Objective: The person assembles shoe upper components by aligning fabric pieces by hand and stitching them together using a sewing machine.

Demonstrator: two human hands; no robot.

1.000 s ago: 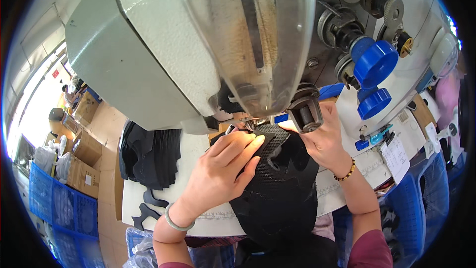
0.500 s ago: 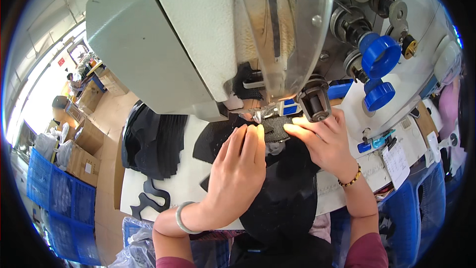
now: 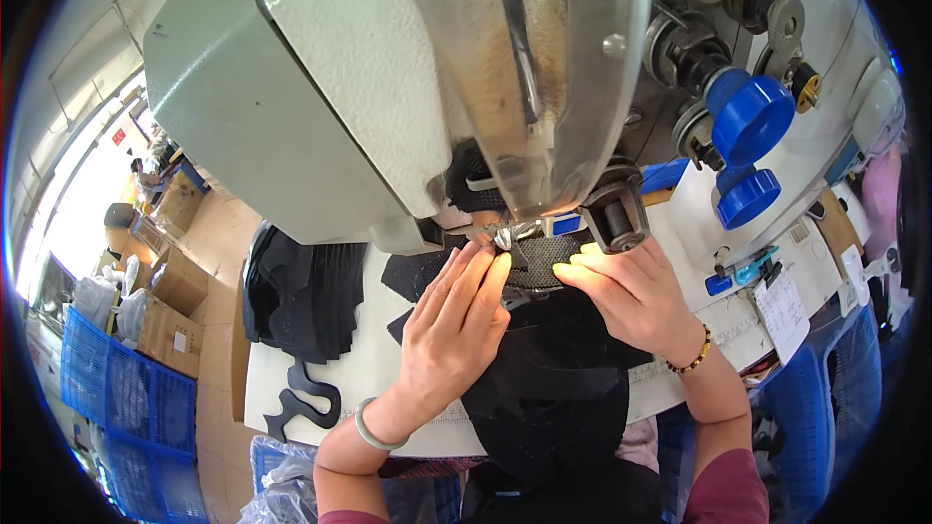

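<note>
The mesh [image 3: 548,262] is dark grey and open-weave, lying nearly flat with its left end by the metal foot [image 3: 503,239] and a short black strip [image 3: 520,254] on top of it. To the left spreads a black textured flap [image 3: 404,278], its join with the mesh hidden. Smooth black material [image 3: 544,378], slightly creased, lies just below the mesh.

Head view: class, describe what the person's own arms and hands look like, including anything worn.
Both hands are ungloved. Above the left hand sits a smooth, pale bangle; above the right hand, a dark-and-amber beaded bracelet. Maroon sleeves leave the forearms uncovered.
</note>
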